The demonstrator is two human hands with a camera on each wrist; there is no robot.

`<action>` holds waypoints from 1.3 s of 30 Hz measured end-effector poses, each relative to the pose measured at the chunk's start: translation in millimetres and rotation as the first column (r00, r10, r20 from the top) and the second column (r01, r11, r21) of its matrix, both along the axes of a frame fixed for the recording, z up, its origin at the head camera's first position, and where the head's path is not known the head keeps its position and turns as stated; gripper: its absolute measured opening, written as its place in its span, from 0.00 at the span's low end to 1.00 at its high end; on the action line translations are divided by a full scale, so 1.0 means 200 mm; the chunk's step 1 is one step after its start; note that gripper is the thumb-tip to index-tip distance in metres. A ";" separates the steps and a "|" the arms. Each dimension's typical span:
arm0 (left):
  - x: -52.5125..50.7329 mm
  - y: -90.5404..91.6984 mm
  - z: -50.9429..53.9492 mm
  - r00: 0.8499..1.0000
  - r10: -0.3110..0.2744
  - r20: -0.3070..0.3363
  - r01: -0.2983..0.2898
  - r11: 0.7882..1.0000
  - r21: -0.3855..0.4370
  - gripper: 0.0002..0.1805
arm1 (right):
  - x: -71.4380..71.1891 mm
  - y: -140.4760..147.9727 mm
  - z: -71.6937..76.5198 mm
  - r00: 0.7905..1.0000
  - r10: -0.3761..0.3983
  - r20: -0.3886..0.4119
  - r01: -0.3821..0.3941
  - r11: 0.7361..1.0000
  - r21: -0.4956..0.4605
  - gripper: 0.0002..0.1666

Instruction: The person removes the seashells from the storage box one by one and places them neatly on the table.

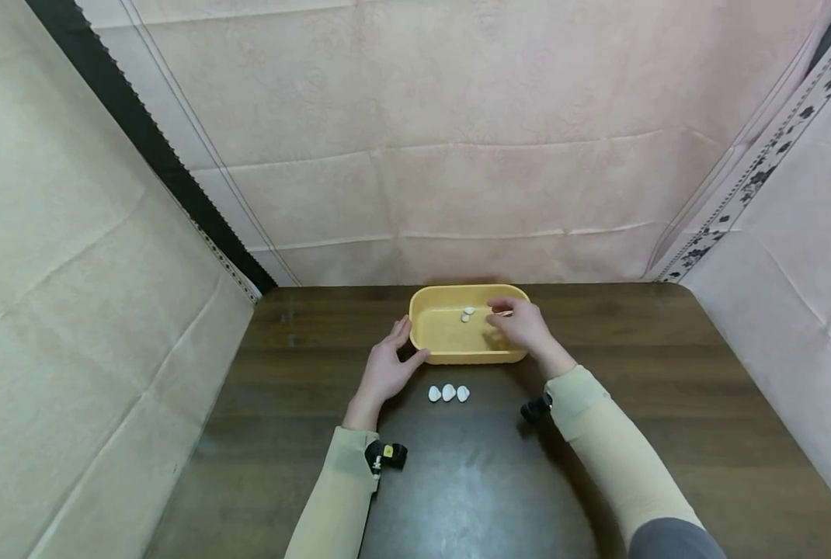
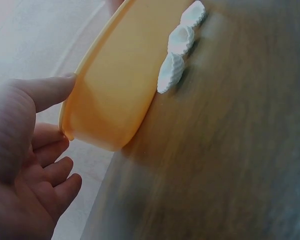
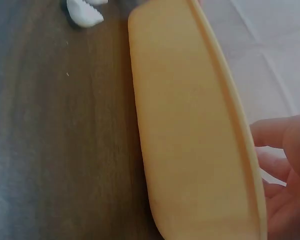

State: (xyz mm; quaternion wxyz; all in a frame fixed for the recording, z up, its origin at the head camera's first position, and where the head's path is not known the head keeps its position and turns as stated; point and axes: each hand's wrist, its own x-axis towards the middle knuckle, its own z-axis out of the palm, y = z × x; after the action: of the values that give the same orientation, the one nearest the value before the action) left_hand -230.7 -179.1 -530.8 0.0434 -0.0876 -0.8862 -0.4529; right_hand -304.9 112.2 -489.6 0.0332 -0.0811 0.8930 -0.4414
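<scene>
A yellow plastic tray [image 1: 450, 335] stands at the table's far edge, two small white shells [image 1: 467, 313] lying on its floor. My left hand [image 1: 386, 371] holds its near left corner, the thumb on the near side and fingers along the left; the left wrist view shows thumb and index finger at the rim. My right hand [image 1: 523, 322] reaches over the right side, thumb and fingertips together around a small pale piece that looks like a shell; the tray wall hides these fingertips in the right wrist view. Three white ridged shells [image 1: 448, 393] sit in a row before the tray.
The brown wooden table [image 1: 304, 466] stretches out around the tray. Pale cloth hangings [image 1: 457, 155] enclose it behind and at both sides, the back one close behind the tray.
</scene>
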 end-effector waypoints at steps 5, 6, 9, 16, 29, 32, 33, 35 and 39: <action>0.00 0.00 0.00 1.000 0.002 0.001 -0.002 1.000 0.001 0.42 | -0.07 -0.02 -0.02 0.999 -0.018 -0.029 0.019 0.999 0.028 0.24; 0.00 0.00 0.00 1.000 -0.001 -0.001 0.001 1.000 0.000 0.42 | -0.09 -0.02 -0.02 0.999 -0.018 -0.034 0.019 0.999 0.036 0.24; 0.00 0.00 -0.01 1.000 -0.008 -0.004 0.008 1.000 -0.001 0.42 | -0.11 -0.03 -0.04 0.999 -0.022 -0.037 0.024 0.999 0.047 0.23; 0.00 0.01 -0.01 1.000 -0.016 0.000 0.016 1.000 -0.014 0.42 | -0.14 -0.04 -0.08 0.999 -0.028 -0.038 0.033 0.990 0.136 0.23; 0.00 0.00 -0.01 1.000 -0.002 -0.007 0.002 1.000 -0.012 0.42 | -0.17 -0.07 -0.08 0.996 0.093 -0.003 -0.092 0.991 0.096 0.26; 0.00 0.00 0.00 1.000 0.001 -0.007 -0.001 1.000 -0.013 0.42 | -0.17 -0.07 -0.08 0.997 0.070 -0.027 -0.067 0.992 0.103 0.25; 0.00 0.00 -0.01 1.000 0.000 -0.009 0.000 1.000 -0.013 0.42 | -0.17 -0.07 -0.08 0.998 0.060 -0.034 -0.056 0.992 0.110 0.24; 0.00 0.00 -0.01 1.000 0.000 -0.010 0.000 1.000 -0.013 0.42 | -0.17 -0.07 -0.09 0.998 0.044 -0.049 -0.037 0.989 0.140 0.24; 0.00 0.00 -0.01 1.000 -0.005 -0.009 0.004 1.000 -0.012 0.42 | -0.18 -0.06 -0.10 0.997 0.047 -0.060 -0.034 0.980 0.195 0.24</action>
State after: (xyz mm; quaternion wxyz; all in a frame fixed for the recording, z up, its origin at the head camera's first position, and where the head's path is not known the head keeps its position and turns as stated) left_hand -230.8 -179.3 -532.3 0.0457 -0.0918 -0.8884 -0.4475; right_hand -340.4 99.2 -509.6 0.0214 -0.1097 0.9306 -0.3486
